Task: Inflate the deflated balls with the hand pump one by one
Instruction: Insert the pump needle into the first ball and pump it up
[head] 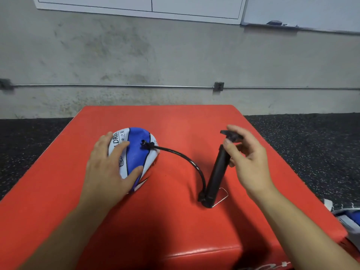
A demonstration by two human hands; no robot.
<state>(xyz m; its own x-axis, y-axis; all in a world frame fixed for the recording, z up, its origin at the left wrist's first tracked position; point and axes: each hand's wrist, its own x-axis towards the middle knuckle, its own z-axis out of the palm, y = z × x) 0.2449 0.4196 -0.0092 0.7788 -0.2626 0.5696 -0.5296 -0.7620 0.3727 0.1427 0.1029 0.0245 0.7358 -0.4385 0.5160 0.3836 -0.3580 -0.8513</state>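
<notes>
A deflated blue and white ball [136, 154] lies on the left part of a red padded block [171, 227]. My left hand [109, 164] rests on top of the ball with fingers spread, holding it down. A black hose [187, 158] runs from a needle in the ball's valve [144, 143] to the foot of a black hand pump [218, 172]. The pump stands tilted on the block, with a wire foot loop at its base. My right hand [247, 158] pinches the pump's T-handle [231, 134] between thumb and forefinger; the other fingers are loose.
Another blue and white deflated ball [348, 217] lies on the dark speckled floor [311, 145] at the right edge. A concrete wall [175, 55] with a metal conduit stands behind the block. Whiteboards hang above.
</notes>
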